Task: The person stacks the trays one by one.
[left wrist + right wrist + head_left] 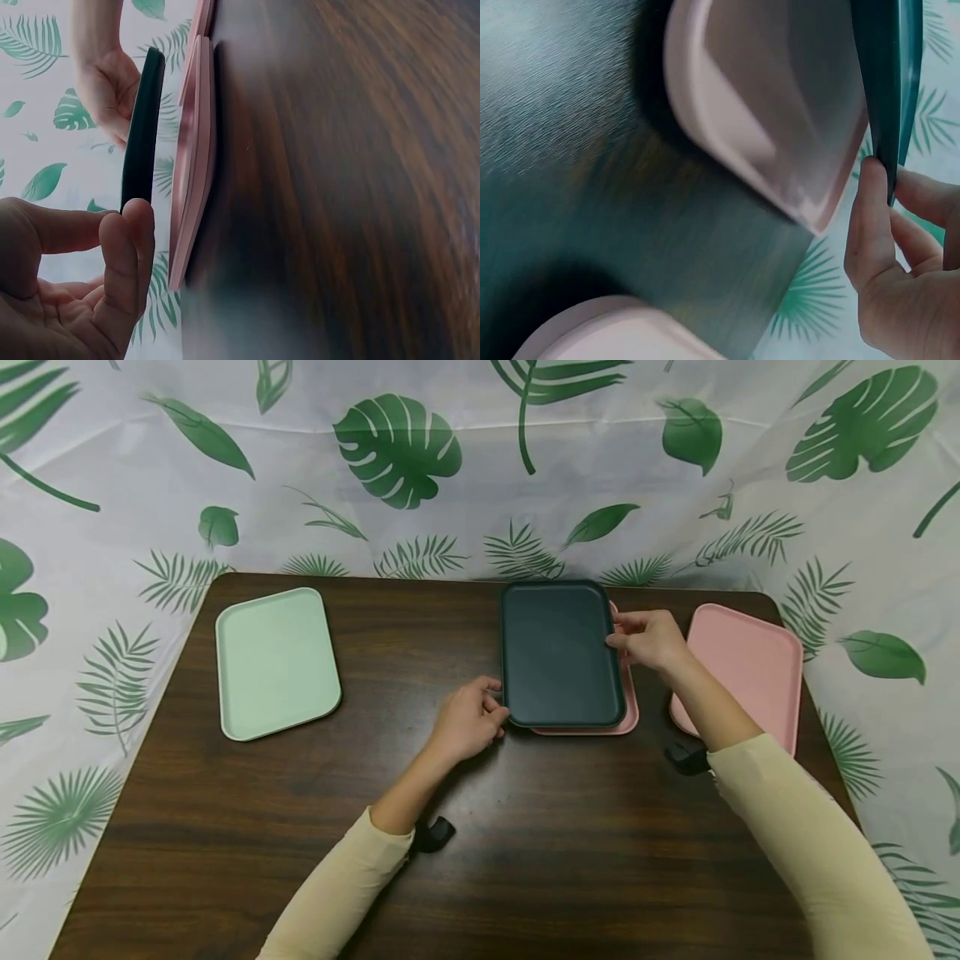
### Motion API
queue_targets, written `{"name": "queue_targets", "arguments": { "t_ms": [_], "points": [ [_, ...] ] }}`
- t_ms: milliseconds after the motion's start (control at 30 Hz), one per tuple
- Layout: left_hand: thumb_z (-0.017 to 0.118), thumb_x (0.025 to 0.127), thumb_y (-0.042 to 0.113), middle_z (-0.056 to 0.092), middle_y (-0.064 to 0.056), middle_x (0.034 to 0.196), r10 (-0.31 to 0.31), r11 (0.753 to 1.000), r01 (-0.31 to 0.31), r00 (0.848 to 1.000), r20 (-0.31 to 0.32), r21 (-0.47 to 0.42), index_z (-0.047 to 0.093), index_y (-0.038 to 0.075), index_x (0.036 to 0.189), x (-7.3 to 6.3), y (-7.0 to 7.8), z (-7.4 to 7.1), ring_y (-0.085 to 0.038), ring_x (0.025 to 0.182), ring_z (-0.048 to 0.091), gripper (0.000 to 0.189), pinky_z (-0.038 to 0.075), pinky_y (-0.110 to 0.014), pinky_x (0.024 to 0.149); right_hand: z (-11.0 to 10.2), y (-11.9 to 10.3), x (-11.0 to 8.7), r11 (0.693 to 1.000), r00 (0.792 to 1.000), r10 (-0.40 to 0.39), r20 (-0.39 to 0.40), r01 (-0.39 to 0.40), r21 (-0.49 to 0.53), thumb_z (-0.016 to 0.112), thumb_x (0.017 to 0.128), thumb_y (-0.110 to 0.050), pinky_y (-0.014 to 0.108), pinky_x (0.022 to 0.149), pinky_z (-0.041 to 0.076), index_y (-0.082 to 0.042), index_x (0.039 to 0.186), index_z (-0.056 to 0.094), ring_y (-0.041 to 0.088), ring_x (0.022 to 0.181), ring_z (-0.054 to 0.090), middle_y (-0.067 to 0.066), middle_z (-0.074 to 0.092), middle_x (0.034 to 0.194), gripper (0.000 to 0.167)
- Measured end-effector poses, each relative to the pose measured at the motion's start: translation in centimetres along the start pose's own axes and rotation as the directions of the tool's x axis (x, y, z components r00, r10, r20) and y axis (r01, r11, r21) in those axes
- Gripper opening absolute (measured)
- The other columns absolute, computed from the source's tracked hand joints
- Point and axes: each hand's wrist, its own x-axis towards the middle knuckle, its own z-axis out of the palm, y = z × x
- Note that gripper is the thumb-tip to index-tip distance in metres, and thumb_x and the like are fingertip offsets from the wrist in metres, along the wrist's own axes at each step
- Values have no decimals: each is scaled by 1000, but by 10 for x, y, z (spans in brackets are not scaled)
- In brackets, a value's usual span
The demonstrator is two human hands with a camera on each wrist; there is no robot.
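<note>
A dark green tray (562, 652) is held between both hands, raised a little above a pink tray (628, 714). The left hand (467, 720) pinches its near left corner between thumb and fingers. On the far right side, the right hand (651, 637) pinches the tray's edge. In the left wrist view a gap shows between the dark green tray (142, 135) and the pink tray (196, 165) on the table. From the right wrist view, the pink tray (727, 112) lies below the held one, mostly covered in the head view.
A light green tray (277, 664) lies at the left of the brown wooden table (390, 643). Another pink tray (750, 668) lies at the right, partly behind the right forearm. A leaf-patterned cloth (465, 527) hangs behind the table.
</note>
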Motion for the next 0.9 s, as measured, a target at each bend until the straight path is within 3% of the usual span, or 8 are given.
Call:
{"name": "queue_targets", "arguments": {
  "t_ms": [167,367,500,900],
  "points": [
    [67,92,8,69,1,77,19,999,-18,1000,-8,37,57,-2,128,3,2,7,-5,53,62,39,51,-26,56,-6,7,-2,1000,1000,-4,20,4,-5,65,94,-6,34,70,58,5,139,51,8,79,64,15,56,107,49],
    [67,92,10,68,5,76,13,996,-13,1000,4,84,56,-1,130,6,6,12,-3,55,61,40,53,-34,78,-12,12,-3,1000,1000,10,30,-10,-11,64,95,-8,34,74,57,4,141,49,16,92,61,16,54,111,50],
    [67,92,10,68,5,75,20,995,-22,1000,14,99,57,-1,130,7,8,13,-3,56,60,40,51,-38,84,-14,16,-3,1000,999,19,34,-19,-20,63,96,-8,32,74,57,4,142,48,21,99,58,17,52,114,49],
    [71,90,13,65,9,73,42,985,-44,999,19,167,59,-2,126,9,8,21,-4,61,58,41,50,-38,89,-16,22,-2,999,1000,19,16,-19,-32,66,94,-8,31,70,58,6,138,51,8,85,59,13,55,105,49]
  ]
}}
